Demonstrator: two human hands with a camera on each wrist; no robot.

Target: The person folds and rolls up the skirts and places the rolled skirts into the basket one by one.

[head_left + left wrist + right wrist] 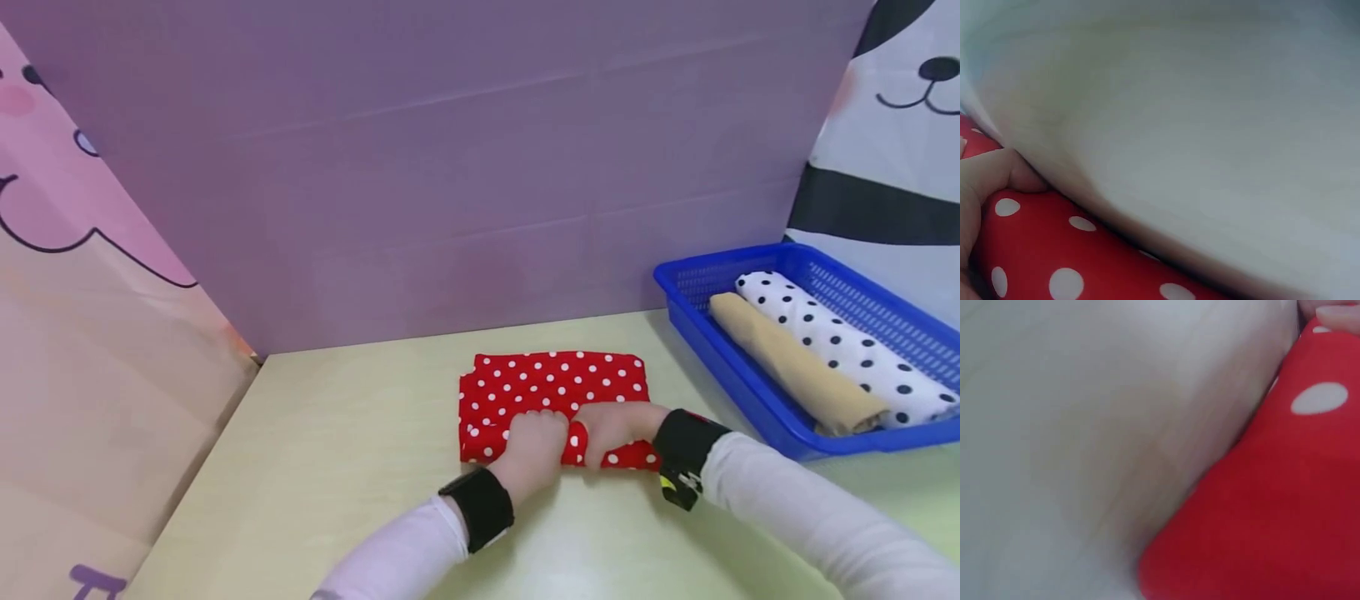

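Note:
A red cloth with white dots (558, 379) lies folded into a rectangle on the table, its near edge turned over into a thick roll. My left hand (534, 446) grips the middle of that roll with curled fingers. Close beside it, my right hand (617, 427) holds the same roll, thumb on the near side. In the left wrist view, a digit hooks over the dotted cloth (1066, 250) at its edge. The right wrist view has the end of the cloth (1260, 519) large and near, with fingertips (1341, 317) at the top corner.
At the right stands a blue plastic basket (720, 358) with a rolled tan cloth (795, 367) and a rolled white cloth with black dots (840, 346) inside. The pale wooden table (337, 442) meets a purple backdrop (450, 183) at its far edge. Printed panels flank both sides.

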